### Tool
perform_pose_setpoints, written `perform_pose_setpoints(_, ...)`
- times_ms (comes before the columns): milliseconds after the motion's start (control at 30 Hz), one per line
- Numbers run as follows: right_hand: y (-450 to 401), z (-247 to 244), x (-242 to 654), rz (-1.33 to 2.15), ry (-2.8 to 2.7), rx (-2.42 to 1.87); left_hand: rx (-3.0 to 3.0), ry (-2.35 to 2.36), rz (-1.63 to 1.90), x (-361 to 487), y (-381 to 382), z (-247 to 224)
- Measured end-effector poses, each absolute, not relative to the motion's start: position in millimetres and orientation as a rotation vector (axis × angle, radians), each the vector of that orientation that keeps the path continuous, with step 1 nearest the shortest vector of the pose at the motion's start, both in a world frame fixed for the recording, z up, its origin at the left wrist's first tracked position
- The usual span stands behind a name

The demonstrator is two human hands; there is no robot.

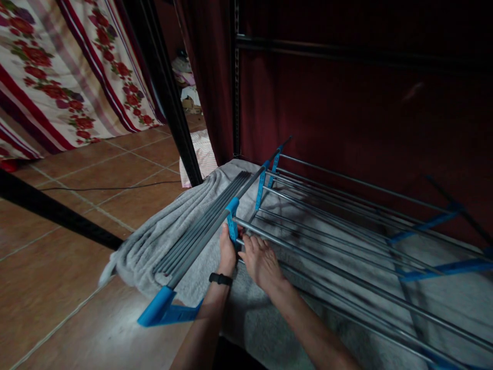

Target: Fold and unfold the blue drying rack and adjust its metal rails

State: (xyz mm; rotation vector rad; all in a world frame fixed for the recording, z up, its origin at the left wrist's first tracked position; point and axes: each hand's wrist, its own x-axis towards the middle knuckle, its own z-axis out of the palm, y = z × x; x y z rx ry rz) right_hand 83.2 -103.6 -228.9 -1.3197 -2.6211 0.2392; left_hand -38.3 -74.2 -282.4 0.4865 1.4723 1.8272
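A metal rack with blue plastic joints [231, 205] and long grey rods [327, 262] lies over a grey blanket [142, 257]. My left hand [228, 250], with a black band on the wrist, is closed around the blue perforated bracket near the middle of the rack. Just right of it, my right hand [260, 257] has its fingers curled at the end of a thin rod beside that bracket; its fingertips are partly hidden. Several thin grey rods [204, 226] lie side by side left of the main bar. A blue foot [159, 308] caps the bar's near end.
Black metal frame posts [165, 92] rise at the left and behind the blanket. A dark red curtain [327, 113] hangs at the back. A floral curtain [80, 67] hangs at the upper left above brown floor tiles [77, 221]. A thin black cable [111, 187] crosses the tiles.
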Motion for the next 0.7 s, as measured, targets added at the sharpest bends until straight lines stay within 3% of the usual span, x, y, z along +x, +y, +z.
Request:
perform_pose_setpoints(200,-156,-274,123,0.109,-2.579,-1.05,0.577,1.457,1.802,-39,-78,-306)
perform_pose_setpoints(433,-171,-319,162,-0.013,-2.446,-1.271,0.497,1.395,1.821,-41,-79,-308)
perform_pose_setpoints(700,-171,-312,162,-0.042,-2.41,-1.424,0.579,1.476,1.815,-45,-82,-312)
